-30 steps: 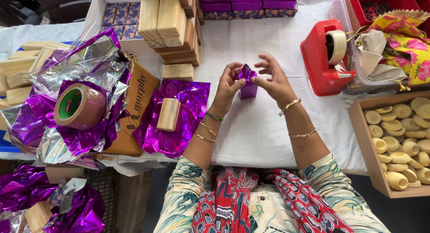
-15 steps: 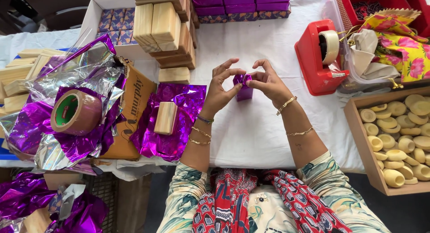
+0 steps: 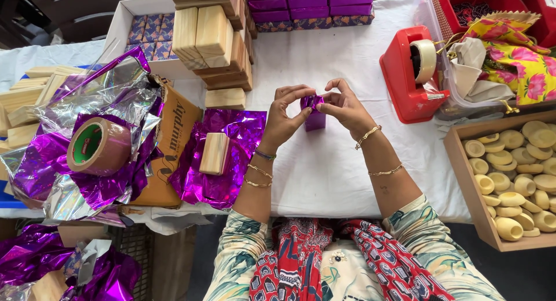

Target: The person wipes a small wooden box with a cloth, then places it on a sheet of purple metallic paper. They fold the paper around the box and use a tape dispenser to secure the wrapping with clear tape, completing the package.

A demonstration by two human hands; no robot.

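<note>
A small block wrapped in purple foil point(image 3: 314, 117) stands on end on the white tablecloth point(image 3: 324, 173). My left hand point(image 3: 285, 117) grips its left side, thumb and fingers pinching the foil at the top. My right hand point(image 3: 341, 107) pinches the same top fold from the right. To the left a bare wooden block point(image 3: 214, 153) lies on a flat sheet of purple foil point(image 3: 231, 162).
A roll of brown tape point(image 3: 98, 146) rests on crumpled foil sheets at left. Stacked wooden blocks point(image 3: 211, 37) and wrapped purple blocks point(image 3: 310, 3) sit at the back. A red tape dispenser point(image 3: 408, 72) is at right, a wooden tray of pale round pieces point(image 3: 515, 173) at far right.
Both hands have kept working the foil at the top of the wrapped block, fingers closing in on the fold. The view has shifted slightly; the block stays in the same place.
</note>
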